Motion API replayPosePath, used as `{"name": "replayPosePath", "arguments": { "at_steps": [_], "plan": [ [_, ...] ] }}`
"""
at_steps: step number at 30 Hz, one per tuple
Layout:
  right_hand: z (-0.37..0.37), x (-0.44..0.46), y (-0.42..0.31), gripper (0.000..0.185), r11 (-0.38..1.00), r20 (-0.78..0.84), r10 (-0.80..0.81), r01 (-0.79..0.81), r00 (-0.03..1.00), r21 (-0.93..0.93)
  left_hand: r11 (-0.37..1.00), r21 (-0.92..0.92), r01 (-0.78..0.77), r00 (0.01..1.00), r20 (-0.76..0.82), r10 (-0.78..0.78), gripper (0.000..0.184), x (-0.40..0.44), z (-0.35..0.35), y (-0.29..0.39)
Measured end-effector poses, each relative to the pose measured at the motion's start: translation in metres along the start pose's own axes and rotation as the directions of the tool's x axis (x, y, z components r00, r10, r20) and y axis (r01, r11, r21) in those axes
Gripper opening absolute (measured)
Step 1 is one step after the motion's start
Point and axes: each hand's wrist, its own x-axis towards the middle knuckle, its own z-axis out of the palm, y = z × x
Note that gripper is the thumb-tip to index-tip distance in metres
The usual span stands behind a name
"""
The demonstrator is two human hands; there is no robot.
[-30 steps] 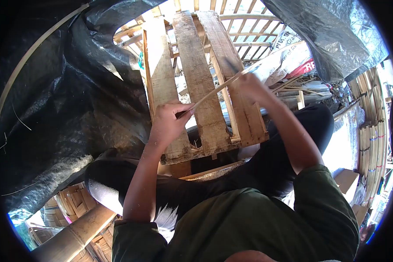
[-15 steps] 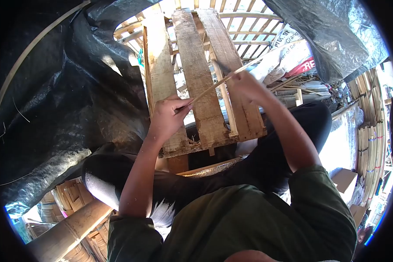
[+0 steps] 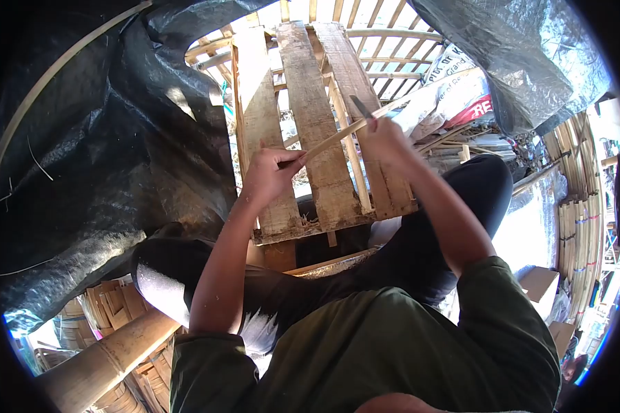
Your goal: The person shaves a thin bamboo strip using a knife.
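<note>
My left hand (image 3: 274,172) is closed on the lower end of a thin pale strip (image 3: 337,138), which slants up to the right above a slatted wooden bench (image 3: 315,124). Closed around the handle of a knife (image 3: 360,107) is my right hand (image 3: 387,141); the dark blade sticks out up and left, against the strip. The handle is hidden inside the fingers. Beyond my right hand, the strip's far part runs toward a white printed sack (image 3: 461,89).
Black plastic sheeting (image 3: 165,138) hangs at the left, and more sheeting (image 3: 510,55) at the upper right. A thick bamboo pole (image 3: 110,361) lies at the lower left. Bundled strips (image 3: 577,234) stand at the right. My crossed legs are under the bench's near end.
The knife, blurred earlier, now shows more clearly beside the strip. Both hands keep their hold, with my right hand shifted only slightly.
</note>
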Motion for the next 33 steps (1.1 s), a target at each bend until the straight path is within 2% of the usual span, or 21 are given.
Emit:
{"name": "replayPosePath", "arguments": {
  "at_steps": [1,3,5,7,8,9,10,11,13,15,17,18,19,21,22,25,26,27,29,31,33],
  "plan": [
    [0.028,0.003,0.013,0.048,0.986,-0.127,-0.146,0.133,0.981,-0.103,1.0,-0.012,0.027,0.999,0.024,-0.026,0.02,-0.001,0.0,0.0],
    [0.017,0.006,0.018,0.048,0.975,-0.177,-0.218,0.206,0.96,-0.085,0.999,-0.026,0.02,1.0,0.012,-0.02,0.021,-0.001,0.003,-0.005],
    [-0.018,0.009,0.003,0.047,0.983,0.271,0.108,-0.144,0.957,0.116,0.988,-0.125,0.095,0.995,0.006,-0.095,0.022,-0.005,0.004,-0.006],
    [0.006,0.02,0.021,0.049,0.985,0.22,0.158,-0.169,0.963,0.03,0.998,-0.062,0.025,1.0,-0.017,-0.026,0.023,-0.006,0.006,-0.006],
    [0.04,0.025,0.039,0.052,0.997,-0.049,-0.07,0.07,0.996,0.011,0.998,-0.065,0.022,1.0,-0.015,-0.023,0.023,-0.006,0.005,-0.006],
    [0.044,0.014,0.028,0.055,0.953,-0.302,-0.301,0.294,0.904,-0.072,0.995,-0.089,0.041,0.999,0.012,-0.04,0.022,-0.005,0.002,-0.006],
    [0.031,0.008,0.025,0.056,0.991,-0.104,-0.107,0.115,0.989,0.071,0.992,-0.112,0.065,0.997,0.04,-0.061,0.021,-0.006,0.002,-0.006],
    [0.009,0.005,0.018,0.056,0.991,-0.103,-0.109,0.117,0.989,0.07,0.991,-0.114,0.065,0.997,0.038,-0.061,0.021,-0.007,0.004,-0.006],
    [-0.015,0.011,0.009,0.056,0.981,0.188,0.155,-0.174,0.97,0.089,0.997,-0.045,-0.064,0.997,-0.04,0.062,0.02,-0.008,0.008,-0.009],
    [0.004,0.005,0.009,0.056,0.975,0.111,0.147,-0.163,0.983,0.149,0.998,-0.043,-0.036,0.999,-0.023,0.035,0.018,-0.006,0.005,-0.009],
    [0.022,0.001,0.014,0.053,1.0,-0.034,0.001,0.0,0.999,0.031,0.997,-0.059,-0.054,0.999,-0.01,0.053,0.018,-0.007,0.005,-0.01],
    [0.009,0.006,0.02,0.052,0.985,0.144,0.048,-0.07,0.988,0.154,0.994,-0.079,-0.072,0.997,-0.018,0.071,0.018,-0.008,0.005,-0.01],
    [0.0,0.013,0.02,0.052,0.986,0.145,0.043,-0.066,0.988,0.154,0.994,-0.078,-0.072,0.997,-0.022,0.07,0.018,-0.008,0.004,-0.01],
    [-0.014,0.016,0.014,0.051,0.963,0.136,0.231,-0.246,0.963,0.106,0.996,-0.093,0.002,1.0,-0.008,-0.003,0.018,-0.009,0.006,-0.009],
    [0.0,0.001,0.012,0.049,0.964,0.115,0.133,-0.155,0.984,0.214,0.996,-0.093,0.001,1.0,-0.007,-0.002,0.018,-0.009,0.006,-0.008],
    [0.014,0.008,0.019,0.045,0.994,0.099,-0.004,-0.007,0.995,0.11,0.998,0.017,-0.058,0.998,-0.024,0.058,0.018,-0.01,0.007,-0.008],
    [-0.012,0.006,0.007,0.044,0.956,0.311,0.199,-0.255,0.929,0.149,0.996,0.04,-0.074,0.997,-0.018,0.075,0.02,-0.01,0.006,-0.008],
    [-0.01,0.011,0.01,0.044,0.956,0.31,0.196,-0.252,0.93,0.152,0.994,0.066,-0.091,0.996,-0.016,0.092,0.022,-0.009,0.005,-0.008],
    [-0.004,0.013,0.016,0.051,0.983,0.089,0.168,-0.174,0.982,0.063,0.998,0.034,-0.054,0.999,0.003,0.054,0.022,-0.009,0.004,-0.007],
    [0.002,0.0,0.013,0.046,0.972,0.181,0.06,-0.098,0.982,0.212,0.999,0.026,-0.037,0.999,0.015,0.036,0.023,-0.008,0.002,-0.006],
    [-0.025,0.002,0.007,0.043,0.945,0.355,0.169,-0.254,0.92,0.208,0.999,0.021,-0.05,0.999,-0.004,0.05,0.02,-0.01,0.005,-0.003]
  ]
}}
